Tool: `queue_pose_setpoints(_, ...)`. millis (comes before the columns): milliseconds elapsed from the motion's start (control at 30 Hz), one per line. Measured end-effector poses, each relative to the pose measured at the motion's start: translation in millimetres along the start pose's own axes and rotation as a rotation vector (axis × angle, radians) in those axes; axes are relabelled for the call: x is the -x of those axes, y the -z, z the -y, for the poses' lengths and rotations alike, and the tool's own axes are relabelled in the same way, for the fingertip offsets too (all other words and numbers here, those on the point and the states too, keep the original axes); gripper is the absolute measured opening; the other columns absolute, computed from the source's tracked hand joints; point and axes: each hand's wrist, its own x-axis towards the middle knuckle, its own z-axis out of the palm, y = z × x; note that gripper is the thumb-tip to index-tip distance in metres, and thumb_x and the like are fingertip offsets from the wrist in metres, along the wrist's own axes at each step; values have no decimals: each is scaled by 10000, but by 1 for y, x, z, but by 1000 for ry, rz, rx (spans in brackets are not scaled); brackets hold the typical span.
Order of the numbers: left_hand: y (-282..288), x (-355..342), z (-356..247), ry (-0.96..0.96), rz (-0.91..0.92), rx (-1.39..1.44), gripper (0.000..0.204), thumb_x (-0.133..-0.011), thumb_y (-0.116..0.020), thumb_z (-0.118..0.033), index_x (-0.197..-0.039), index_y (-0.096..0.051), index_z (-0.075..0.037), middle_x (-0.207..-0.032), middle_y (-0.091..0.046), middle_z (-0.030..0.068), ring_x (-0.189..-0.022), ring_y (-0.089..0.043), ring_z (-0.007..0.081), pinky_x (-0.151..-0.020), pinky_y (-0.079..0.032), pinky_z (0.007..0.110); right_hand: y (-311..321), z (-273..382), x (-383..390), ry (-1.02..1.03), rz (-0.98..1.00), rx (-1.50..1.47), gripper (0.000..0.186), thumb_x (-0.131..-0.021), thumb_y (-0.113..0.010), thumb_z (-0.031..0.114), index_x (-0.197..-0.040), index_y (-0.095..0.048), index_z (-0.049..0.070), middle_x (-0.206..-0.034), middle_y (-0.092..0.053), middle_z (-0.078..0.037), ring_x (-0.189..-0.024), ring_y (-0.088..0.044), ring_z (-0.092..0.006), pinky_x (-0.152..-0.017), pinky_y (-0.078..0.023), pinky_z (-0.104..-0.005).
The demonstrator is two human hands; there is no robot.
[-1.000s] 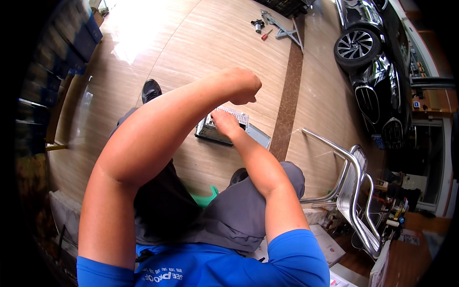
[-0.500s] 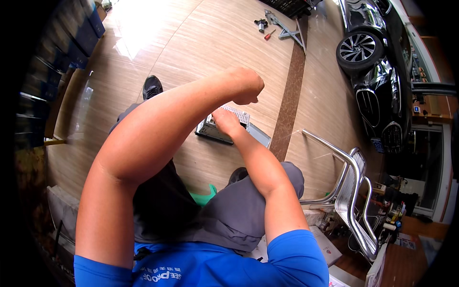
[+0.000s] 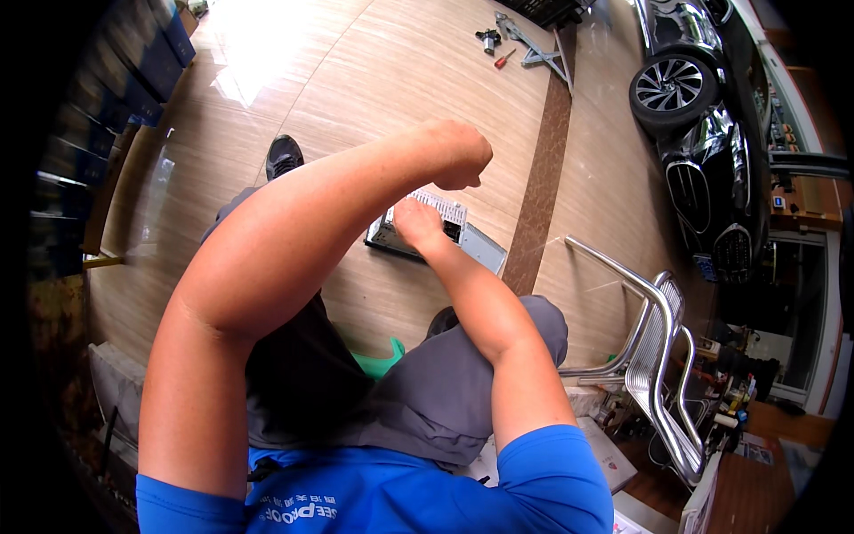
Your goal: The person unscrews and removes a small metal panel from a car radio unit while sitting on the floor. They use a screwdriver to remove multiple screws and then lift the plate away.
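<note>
A slotted silver metal box [image 3: 452,210], like a car stereo unit, sits on the floor in front of my knees. My right hand [image 3: 416,222] lies on its top and near side with curled fingers, gripping it; the fingertips are hidden. Attached to or touching the box's right side is a flat grey metal panel [image 3: 483,248]; I cannot tell which. Above the far edge of the box, my left hand [image 3: 461,156] is bent down at the wrist and closed. Whatever it may hold is hidden behind the hand.
Farther off on the floor are a scissor jack [image 3: 536,55], a red-handled tool [image 3: 504,59] and a small black and silver part [image 3: 487,40]. A chrome chair [image 3: 654,356] stands at right, below a black car [image 3: 703,160]. Something green [image 3: 381,361] shows between my legs.
The view has shifted slightly. My left hand stays closed above the box with barely any movement, and my right hand keeps its place on the box.
</note>
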Motion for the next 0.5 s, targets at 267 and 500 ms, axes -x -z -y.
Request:
queue_pose_setpoints(267, 2, 1, -2, -3, 7, 5, 278, -922, -685, -287, -1051, -745, -48, -1050, -728, 159, -1019, -684, 333, -862, -546, 432, 4, 4, 2, -95, 9, -46, 213, -900, -550, 130, -976, -710, 10, -1031, -714, -240, -985, -707, -349, -837, -570, -455)
queue_pose_setpoints(500, -2, -1, 3, -43, -32, -12, 280, -922, -685, -281, -1027, -743, -27, -1025, -727, 172, -992, -688, 343, -853, -546, 428, 25, -10, 11, -198, -24, -234, 270, -898, -494, 130, -1021, -679, -23, -1046, -677, -292, -1035, -650, -424, -918, -506, -499)
